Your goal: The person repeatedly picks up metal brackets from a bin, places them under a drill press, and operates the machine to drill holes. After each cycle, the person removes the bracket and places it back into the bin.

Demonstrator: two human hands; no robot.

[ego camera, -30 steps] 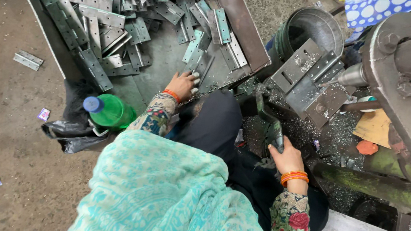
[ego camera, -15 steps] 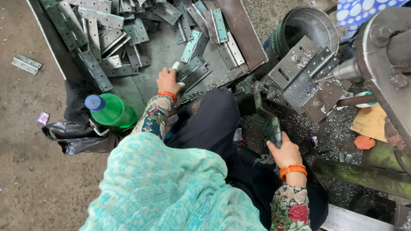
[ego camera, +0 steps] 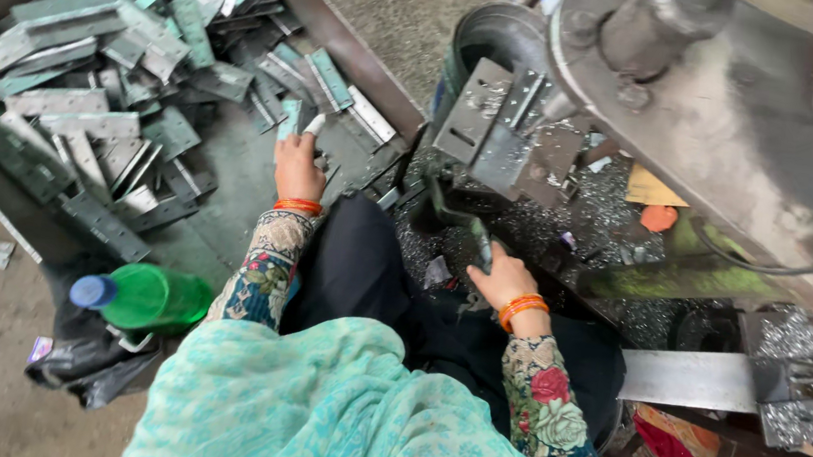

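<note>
Left hand grips a metal plate; right hand rests low.

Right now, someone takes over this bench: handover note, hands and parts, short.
Left hand: reaching into the metal tray, fingers closed on one flat metal plate lifted from the pile.
Right hand: low by the lap, gripping a dark handle near the machine; what it belongs to is unclear.
Parts: the loose pile of perforated plates fills the tray; two plates lean at the machine beside a grey bucket.
Done: one plate picked.
Left: it has not reached the machine; most plates remain in the tray.
</note>
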